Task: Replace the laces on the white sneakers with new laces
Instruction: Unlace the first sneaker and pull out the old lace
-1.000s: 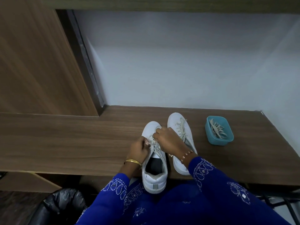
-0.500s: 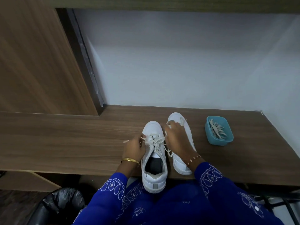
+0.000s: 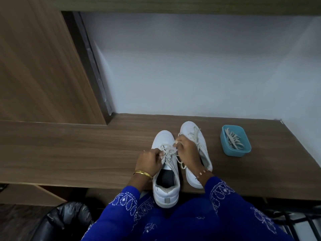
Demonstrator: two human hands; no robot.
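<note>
Two white sneakers stand side by side on the wooden desk. The left sneaker overhangs the front edge with its heel toward me. Its off-white lace is bunched over the tongue. My left hand pinches one side of that lace, and my right hand pinches the other side from the right. The right sneaker lies partly under my right hand, its own lace loose across the top.
A small teal tub holding several loose laces sits on the desk to the right of the shoes. A wooden cabinet panel rises at the left, a pale wall behind. A black bin bag lies below the desk.
My hands drew apart with the left sneaker's lace, then came closer again over the tongue. The lace looks looser and more bunched than a second ago.
</note>
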